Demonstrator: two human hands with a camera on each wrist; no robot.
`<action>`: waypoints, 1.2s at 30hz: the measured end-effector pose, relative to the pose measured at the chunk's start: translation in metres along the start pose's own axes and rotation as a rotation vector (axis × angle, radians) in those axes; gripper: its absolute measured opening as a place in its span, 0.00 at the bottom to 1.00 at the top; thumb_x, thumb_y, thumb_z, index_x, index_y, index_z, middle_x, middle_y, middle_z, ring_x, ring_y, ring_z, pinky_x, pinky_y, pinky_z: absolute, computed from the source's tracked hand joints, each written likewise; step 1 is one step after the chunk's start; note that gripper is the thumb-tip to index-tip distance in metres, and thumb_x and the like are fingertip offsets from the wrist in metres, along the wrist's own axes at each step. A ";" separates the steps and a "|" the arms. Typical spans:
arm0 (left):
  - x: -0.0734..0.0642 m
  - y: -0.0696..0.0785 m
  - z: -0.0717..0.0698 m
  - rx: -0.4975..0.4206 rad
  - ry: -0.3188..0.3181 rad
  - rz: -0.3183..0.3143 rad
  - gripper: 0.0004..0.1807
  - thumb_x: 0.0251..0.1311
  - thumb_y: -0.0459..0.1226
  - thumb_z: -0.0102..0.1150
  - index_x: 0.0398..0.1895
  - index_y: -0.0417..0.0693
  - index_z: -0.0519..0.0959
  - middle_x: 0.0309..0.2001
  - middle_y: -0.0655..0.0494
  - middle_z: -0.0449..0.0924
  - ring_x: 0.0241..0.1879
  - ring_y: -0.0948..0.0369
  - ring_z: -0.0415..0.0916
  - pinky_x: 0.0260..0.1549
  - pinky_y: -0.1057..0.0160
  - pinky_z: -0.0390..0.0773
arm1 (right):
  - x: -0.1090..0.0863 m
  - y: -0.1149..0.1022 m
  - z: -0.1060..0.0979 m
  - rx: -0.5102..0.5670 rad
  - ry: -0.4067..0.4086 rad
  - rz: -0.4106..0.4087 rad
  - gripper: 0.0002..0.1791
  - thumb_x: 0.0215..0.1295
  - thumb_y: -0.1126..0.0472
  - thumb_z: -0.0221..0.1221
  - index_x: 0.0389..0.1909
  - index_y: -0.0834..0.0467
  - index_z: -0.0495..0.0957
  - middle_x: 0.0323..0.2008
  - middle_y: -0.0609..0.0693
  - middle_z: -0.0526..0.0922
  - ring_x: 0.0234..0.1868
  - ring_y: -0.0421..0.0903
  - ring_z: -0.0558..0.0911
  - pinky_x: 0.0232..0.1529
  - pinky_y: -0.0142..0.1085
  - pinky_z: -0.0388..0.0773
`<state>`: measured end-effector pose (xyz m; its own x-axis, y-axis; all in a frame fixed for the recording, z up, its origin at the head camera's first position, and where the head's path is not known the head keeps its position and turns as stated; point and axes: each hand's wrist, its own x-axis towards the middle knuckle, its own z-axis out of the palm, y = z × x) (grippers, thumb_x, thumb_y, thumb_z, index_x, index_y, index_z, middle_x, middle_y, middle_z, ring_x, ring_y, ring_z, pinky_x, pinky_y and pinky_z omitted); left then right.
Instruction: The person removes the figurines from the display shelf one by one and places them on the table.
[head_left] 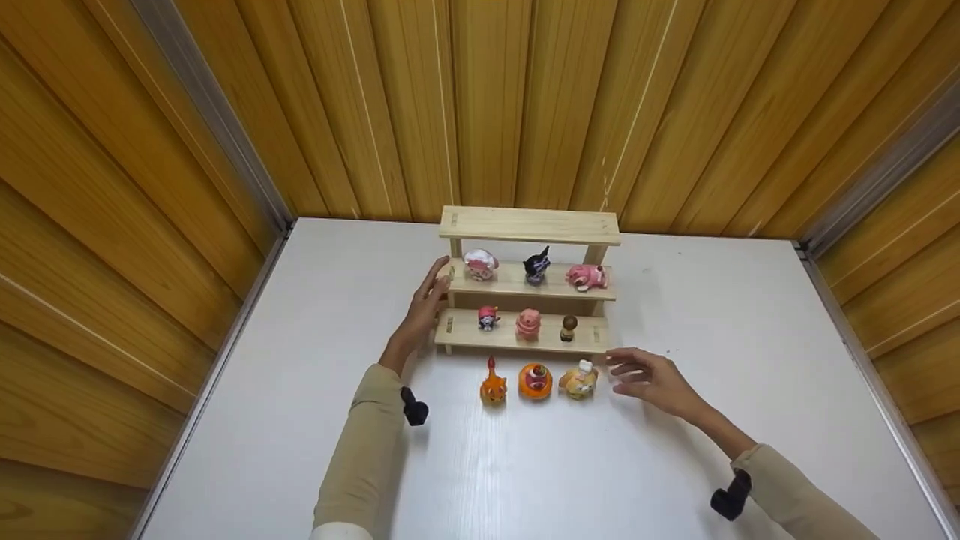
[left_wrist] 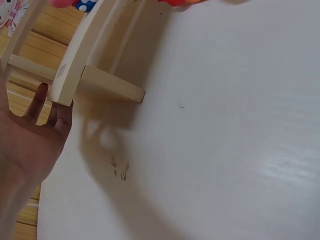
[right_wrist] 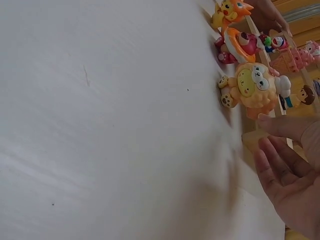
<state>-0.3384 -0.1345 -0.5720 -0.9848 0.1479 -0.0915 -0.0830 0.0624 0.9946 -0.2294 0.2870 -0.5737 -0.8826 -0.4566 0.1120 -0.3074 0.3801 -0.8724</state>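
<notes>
Shelf [head_left: 529, 225] of pale, square-edged timber, its three planks stepped, on a smooth white table [head_left: 300, 337]; six small figurines [head_left: 528, 325] sit on the two lower planks. In front, a row of rounded figures: an orange figurine [head_left: 493, 388] with a red-tipped tail, a ring-shaped figurine [head_left: 535, 382] and a bumpy yellow-cream figurine [head_left: 579, 381]. The right wrist view alone shows the last one's paw soles; the left wrist view alone shows dark specks [left_wrist: 124, 172] on the tabletop near a block-like leg [left_wrist: 112, 85]. Left hand [head_left: 421, 315]: fingers loosely extended against the shelf's left end. Right hand [head_left: 651, 381]: fingers slack, gently bent, gripping nothing; the yellow-cream figurine lies just beside the thumb tip [right_wrist: 264, 118], contact uncertain
</notes>
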 end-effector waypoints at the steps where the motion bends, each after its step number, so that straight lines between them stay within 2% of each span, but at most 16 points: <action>1: -0.001 0.001 0.000 0.013 -0.001 -0.004 0.29 0.81 0.55 0.38 0.81 0.74 0.52 0.80 0.48 0.51 0.75 0.42 0.61 0.70 0.39 0.66 | 0.000 -0.001 -0.002 -0.005 -0.001 -0.002 0.28 0.61 0.72 0.68 0.62 0.72 0.74 0.55 0.72 0.80 0.51 0.53 0.86 0.51 0.39 0.85; 4: -0.003 0.004 -0.002 0.032 -0.001 -0.016 0.29 0.80 0.55 0.40 0.81 0.75 0.54 0.73 0.44 0.60 0.71 0.41 0.67 0.67 0.39 0.70 | 0.002 -0.003 -0.007 -0.038 0.003 -0.021 0.28 0.61 0.72 0.68 0.63 0.72 0.74 0.54 0.72 0.81 0.50 0.55 0.87 0.50 0.40 0.85; 8: -0.003 0.006 -0.005 0.038 -0.017 -0.009 0.30 0.80 0.54 0.42 0.81 0.72 0.53 0.68 0.42 0.64 0.70 0.40 0.69 0.67 0.39 0.70 | 0.009 -0.009 -0.017 -0.054 0.021 -0.015 0.29 0.61 0.71 0.69 0.63 0.71 0.74 0.53 0.70 0.83 0.50 0.55 0.87 0.51 0.36 0.84; 13: -0.003 0.008 -0.009 0.044 -0.043 -0.004 0.30 0.80 0.53 0.42 0.82 0.72 0.52 0.70 0.42 0.61 0.70 0.39 0.68 0.67 0.38 0.70 | 0.018 -0.022 -0.031 -0.039 0.064 -0.011 0.28 0.61 0.70 0.70 0.63 0.68 0.75 0.53 0.69 0.83 0.51 0.51 0.87 0.51 0.29 0.82; 18: -0.002 0.009 -0.011 0.055 -0.074 0.016 0.30 0.81 0.52 0.42 0.82 0.70 0.52 0.76 0.43 0.57 0.71 0.39 0.67 0.67 0.38 0.69 | 0.027 -0.034 -0.042 -0.051 0.090 -0.035 0.26 0.63 0.69 0.68 0.63 0.66 0.76 0.53 0.67 0.84 0.51 0.51 0.87 0.51 0.26 0.81; 22: 0.000 0.008 -0.012 0.062 -0.089 0.025 0.29 0.81 0.50 0.42 0.82 0.67 0.55 0.77 0.42 0.56 0.73 0.39 0.64 0.67 0.37 0.69 | 0.035 -0.042 -0.049 -0.047 0.112 -0.038 0.25 0.64 0.69 0.68 0.62 0.67 0.76 0.52 0.66 0.84 0.51 0.48 0.87 0.50 0.25 0.81; 30: 0.000 0.008 -0.012 0.063 -0.062 0.035 0.28 0.81 0.49 0.43 0.80 0.64 0.58 0.71 0.42 0.60 0.72 0.42 0.64 0.66 0.37 0.70 | 0.056 -0.054 -0.057 0.011 0.138 -0.041 0.25 0.64 0.70 0.67 0.62 0.68 0.76 0.53 0.70 0.82 0.52 0.43 0.86 0.50 0.24 0.81; 36: -0.001 0.012 -0.011 0.097 -0.045 0.034 0.26 0.81 0.49 0.43 0.79 0.64 0.61 0.67 0.41 0.64 0.68 0.42 0.69 0.62 0.38 0.74 | 0.067 -0.063 -0.063 -0.032 0.138 -0.032 0.25 0.65 0.68 0.67 0.63 0.67 0.76 0.55 0.70 0.82 0.53 0.44 0.85 0.50 0.22 0.79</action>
<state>-0.3396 -0.1444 -0.5595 -0.9787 0.1956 -0.0624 -0.0328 0.1513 0.9880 -0.2916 0.2828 -0.4816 -0.9123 -0.3543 0.2056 -0.3450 0.3940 -0.8519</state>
